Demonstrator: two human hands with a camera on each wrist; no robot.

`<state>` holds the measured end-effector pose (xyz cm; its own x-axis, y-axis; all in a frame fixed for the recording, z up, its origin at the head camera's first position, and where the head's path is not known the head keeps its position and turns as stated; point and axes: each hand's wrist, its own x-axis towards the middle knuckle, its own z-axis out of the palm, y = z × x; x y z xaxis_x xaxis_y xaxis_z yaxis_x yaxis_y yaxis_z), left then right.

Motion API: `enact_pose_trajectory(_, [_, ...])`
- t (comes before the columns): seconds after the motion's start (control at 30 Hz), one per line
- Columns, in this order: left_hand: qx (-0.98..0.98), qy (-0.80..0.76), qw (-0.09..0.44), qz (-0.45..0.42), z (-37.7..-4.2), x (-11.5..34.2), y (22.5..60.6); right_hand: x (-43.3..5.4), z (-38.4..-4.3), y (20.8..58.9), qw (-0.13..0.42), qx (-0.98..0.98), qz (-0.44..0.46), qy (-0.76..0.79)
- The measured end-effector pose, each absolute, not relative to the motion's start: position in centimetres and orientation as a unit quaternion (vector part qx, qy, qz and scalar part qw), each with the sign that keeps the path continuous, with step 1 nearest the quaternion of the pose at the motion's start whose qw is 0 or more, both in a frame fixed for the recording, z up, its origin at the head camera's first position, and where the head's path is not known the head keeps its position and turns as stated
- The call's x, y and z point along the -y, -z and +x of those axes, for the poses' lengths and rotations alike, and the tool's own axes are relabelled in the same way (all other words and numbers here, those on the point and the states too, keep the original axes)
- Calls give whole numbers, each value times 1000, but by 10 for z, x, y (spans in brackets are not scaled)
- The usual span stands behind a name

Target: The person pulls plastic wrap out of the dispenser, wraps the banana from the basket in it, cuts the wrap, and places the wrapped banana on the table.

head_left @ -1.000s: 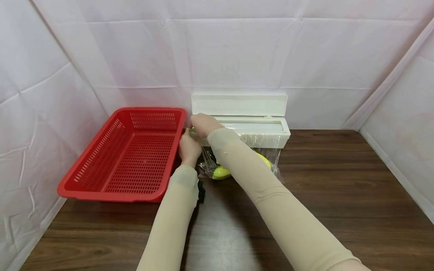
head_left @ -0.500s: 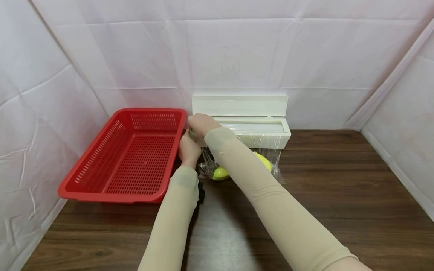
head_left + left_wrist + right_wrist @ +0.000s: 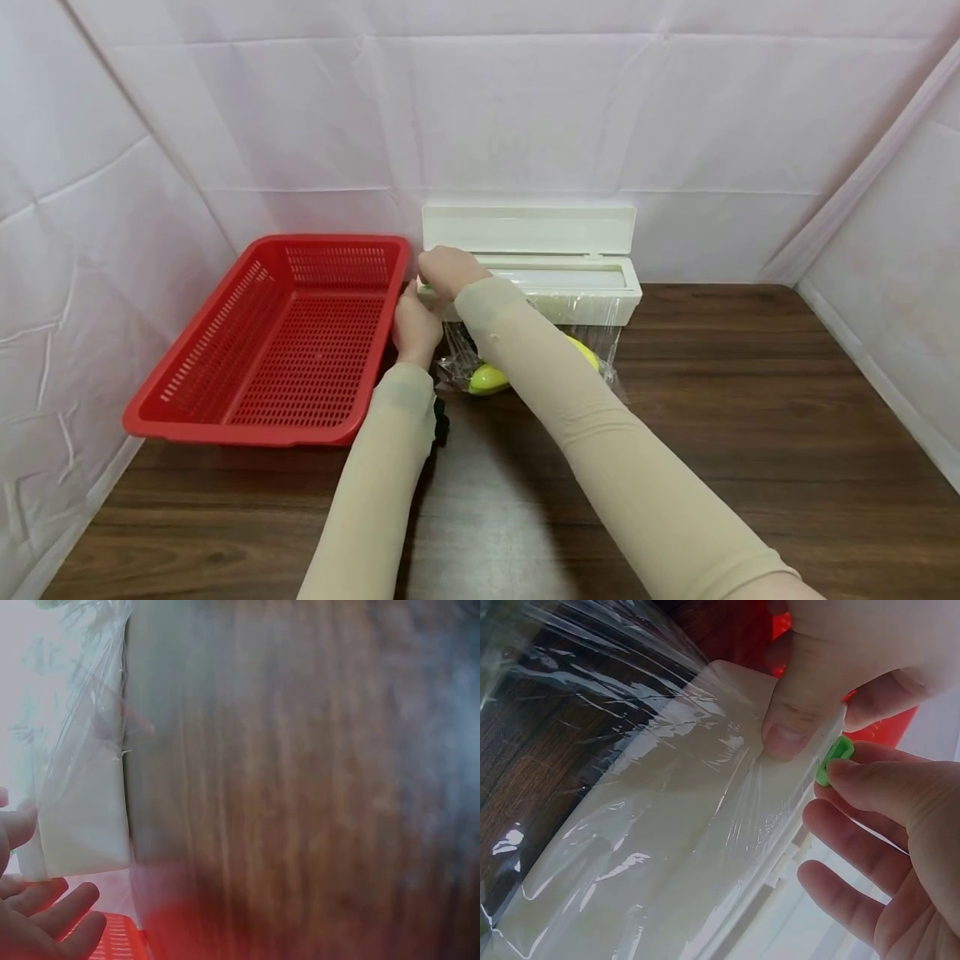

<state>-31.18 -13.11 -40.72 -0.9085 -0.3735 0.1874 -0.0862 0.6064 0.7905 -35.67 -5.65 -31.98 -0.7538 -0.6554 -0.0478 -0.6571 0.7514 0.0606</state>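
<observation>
A white cling film dispenser (image 3: pixel 592 310) stands against the back wall with its lid raised. Its left end is gripped by my left hand (image 3: pixel 416 329), the thumb pressed on the front face in the right wrist view. My right hand (image 3: pixel 450 273) pinches a small green slide cutter (image 3: pixel 834 760) between thumb and finger at that same end; its other fingers spread over the top edge. Clear cling film (image 3: pixel 630 825) drapes down the dispenser's front. On the table before it lies a smooth yellow item (image 3: pixel 489 380) in crumpled film, partly hidden by my right forearm.
To the left, a red plastic basket (image 3: pixel 315 435) with slotted sides stands close beside my left hand. A brown wood-grain table (image 3: pixel 750 433) stretches to the right and front. White sheeting (image 3: pixel 525 117) encloses the back and both sides.
Both hands stay at the dispenser's left end with only slight shifts of the right hand. The view tilts a little.
</observation>
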Motion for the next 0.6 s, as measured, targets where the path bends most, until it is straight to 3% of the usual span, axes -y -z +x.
enact_pose_trajectory(0.6, [899,383,181,111,-311,132,404,55,-357,315,5,-935,-348,-62])
